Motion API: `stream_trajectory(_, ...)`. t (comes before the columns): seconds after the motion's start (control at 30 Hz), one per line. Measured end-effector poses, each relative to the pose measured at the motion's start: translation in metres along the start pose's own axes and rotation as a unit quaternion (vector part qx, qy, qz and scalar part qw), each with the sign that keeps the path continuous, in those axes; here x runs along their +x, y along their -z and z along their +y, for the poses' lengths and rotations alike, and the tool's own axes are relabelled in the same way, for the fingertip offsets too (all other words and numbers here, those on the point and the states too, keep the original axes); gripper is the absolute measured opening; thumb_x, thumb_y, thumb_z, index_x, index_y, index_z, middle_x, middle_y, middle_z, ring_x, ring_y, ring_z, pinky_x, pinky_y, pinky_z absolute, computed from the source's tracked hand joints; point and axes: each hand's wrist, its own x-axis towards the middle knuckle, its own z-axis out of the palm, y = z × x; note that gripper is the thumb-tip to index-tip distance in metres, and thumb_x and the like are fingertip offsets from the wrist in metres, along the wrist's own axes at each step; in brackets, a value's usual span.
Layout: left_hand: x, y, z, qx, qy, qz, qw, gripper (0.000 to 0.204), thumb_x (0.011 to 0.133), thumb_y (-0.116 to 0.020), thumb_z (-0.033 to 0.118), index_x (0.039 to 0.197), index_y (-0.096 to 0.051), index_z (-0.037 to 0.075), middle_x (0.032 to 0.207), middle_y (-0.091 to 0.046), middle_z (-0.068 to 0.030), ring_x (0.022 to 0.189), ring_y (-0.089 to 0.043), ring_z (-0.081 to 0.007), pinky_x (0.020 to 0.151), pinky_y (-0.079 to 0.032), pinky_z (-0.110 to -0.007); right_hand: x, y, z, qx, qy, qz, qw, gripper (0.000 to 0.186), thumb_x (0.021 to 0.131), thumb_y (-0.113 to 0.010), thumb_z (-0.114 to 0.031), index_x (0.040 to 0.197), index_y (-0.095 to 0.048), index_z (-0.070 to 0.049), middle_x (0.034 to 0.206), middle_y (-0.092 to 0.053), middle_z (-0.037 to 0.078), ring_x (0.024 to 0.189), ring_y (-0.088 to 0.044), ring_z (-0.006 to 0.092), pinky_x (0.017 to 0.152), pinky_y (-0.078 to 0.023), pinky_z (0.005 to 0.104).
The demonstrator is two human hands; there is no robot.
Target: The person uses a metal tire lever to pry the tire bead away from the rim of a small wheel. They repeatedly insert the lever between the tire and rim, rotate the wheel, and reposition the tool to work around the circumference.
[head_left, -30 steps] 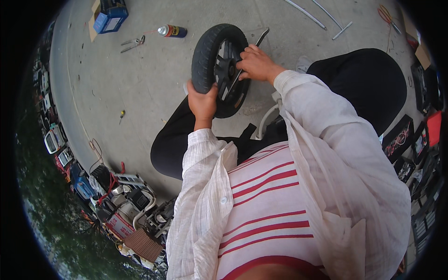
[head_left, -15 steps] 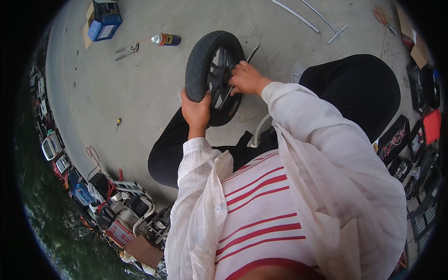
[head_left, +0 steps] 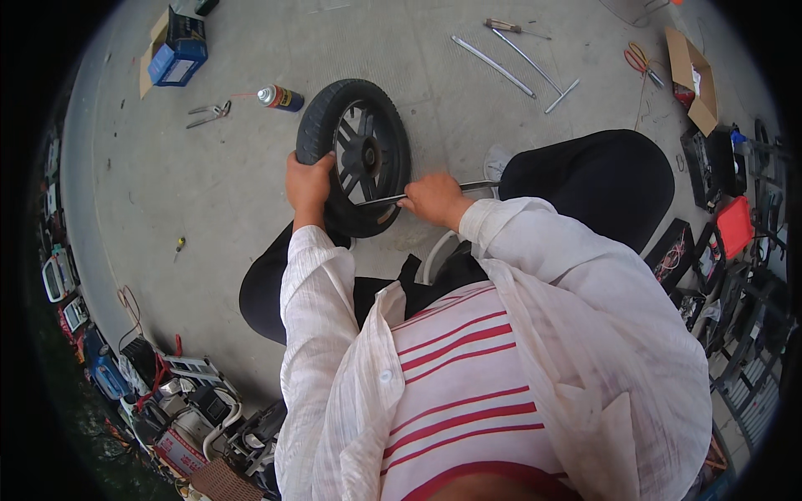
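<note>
A black wheel with tyre [head_left: 313, 117] and spoked dark rim stands upright between my bent legs. My left hand [head_left: 310, 185] grips the tyre at its left side, thumb over the edge by the rim. My right hand [head_left: 434, 199] is closed on a long metal pry bar [head_left: 474, 185], which lies nearly level from the lower part of the rim out to the right, its left end against the wheel. The contact point at the rim is too small to tell exactly.
On the concrete floor are a spray can [head_left: 281, 98], pliers [head_left: 208, 115], a blue box [head_left: 180, 63], a yellow-handled screwdriver [head_left: 180, 245], metal bars [head_left: 493, 65], orange-handled scissors [head_left: 639, 63] and a cardboard box [head_left: 704, 100]. Machinery [head_left: 200, 401] lines the left; open toolboxes [head_left: 672, 250] lie at right.
The bar has swung from steeply slanted to nearly level, my right hand moving down with it to below the hub. The wheel and left hand sit further left as the view shifts.
</note>
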Motion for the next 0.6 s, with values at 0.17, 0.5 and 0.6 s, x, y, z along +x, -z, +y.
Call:
stream_trajectory(0.17, -0.003, 0.002, 0.000, -0.001, 0.015, -0.002, 1.000, 0.065, 0.069, -0.077, 0.041, 0.118, -0.060, 0.002, 0.110, -0.068, -0.0216, 0.104, -0.065, -0.0376, 0.089, -0.049, -0.042, -0.028, 0.011, -0.020, -0.007, 0.010, 0.002, 1.000, 0.034, 0.091, -0.063, -0.035, 0.091, -0.068, -0.002, 0.084, -0.071, 0.018, 0.081, -0.070, 0.0349, 0.070, -0.055, 0.0459)
stream_trajectory(0.5, -0.013, -0.004, -0.010, -0.044, 0.093, 0.034, 0.994, 0.069, 0.068, -0.078, 0.041, 0.120, -0.059, 0.000, 0.113, -0.067, -0.0215, 0.107, -0.064, -0.0381, 0.092, -0.048, -0.042, -0.070, 0.011, -0.042, 0.111, 0.036, -0.060, 0.991, 0.035, 0.091, -0.063, -0.029, 0.099, -0.060, 0.004, 0.086, -0.067, 0.025, 0.083, -0.066, 0.0438, 0.073, -0.053, 0.0507)
stream_trajectory(0.6, -0.009, -0.011, -0.024, -0.085, 0.102, 0.043, 0.990, 0.077, 0.068, -0.079, 0.043, 0.123, -0.055, -0.004, 0.114, -0.066, -0.0245, 0.106, -0.064, -0.0391, 0.092, -0.048, -0.042, -0.071, 0.011, -0.037, 0.111, 0.016, -0.062, 0.992, 0.029, 0.089, -0.061, -0.023, 0.100, -0.061, 0.005, 0.087, -0.068, 0.026, 0.085, -0.067, 0.0422, 0.074, -0.053, 0.0501)
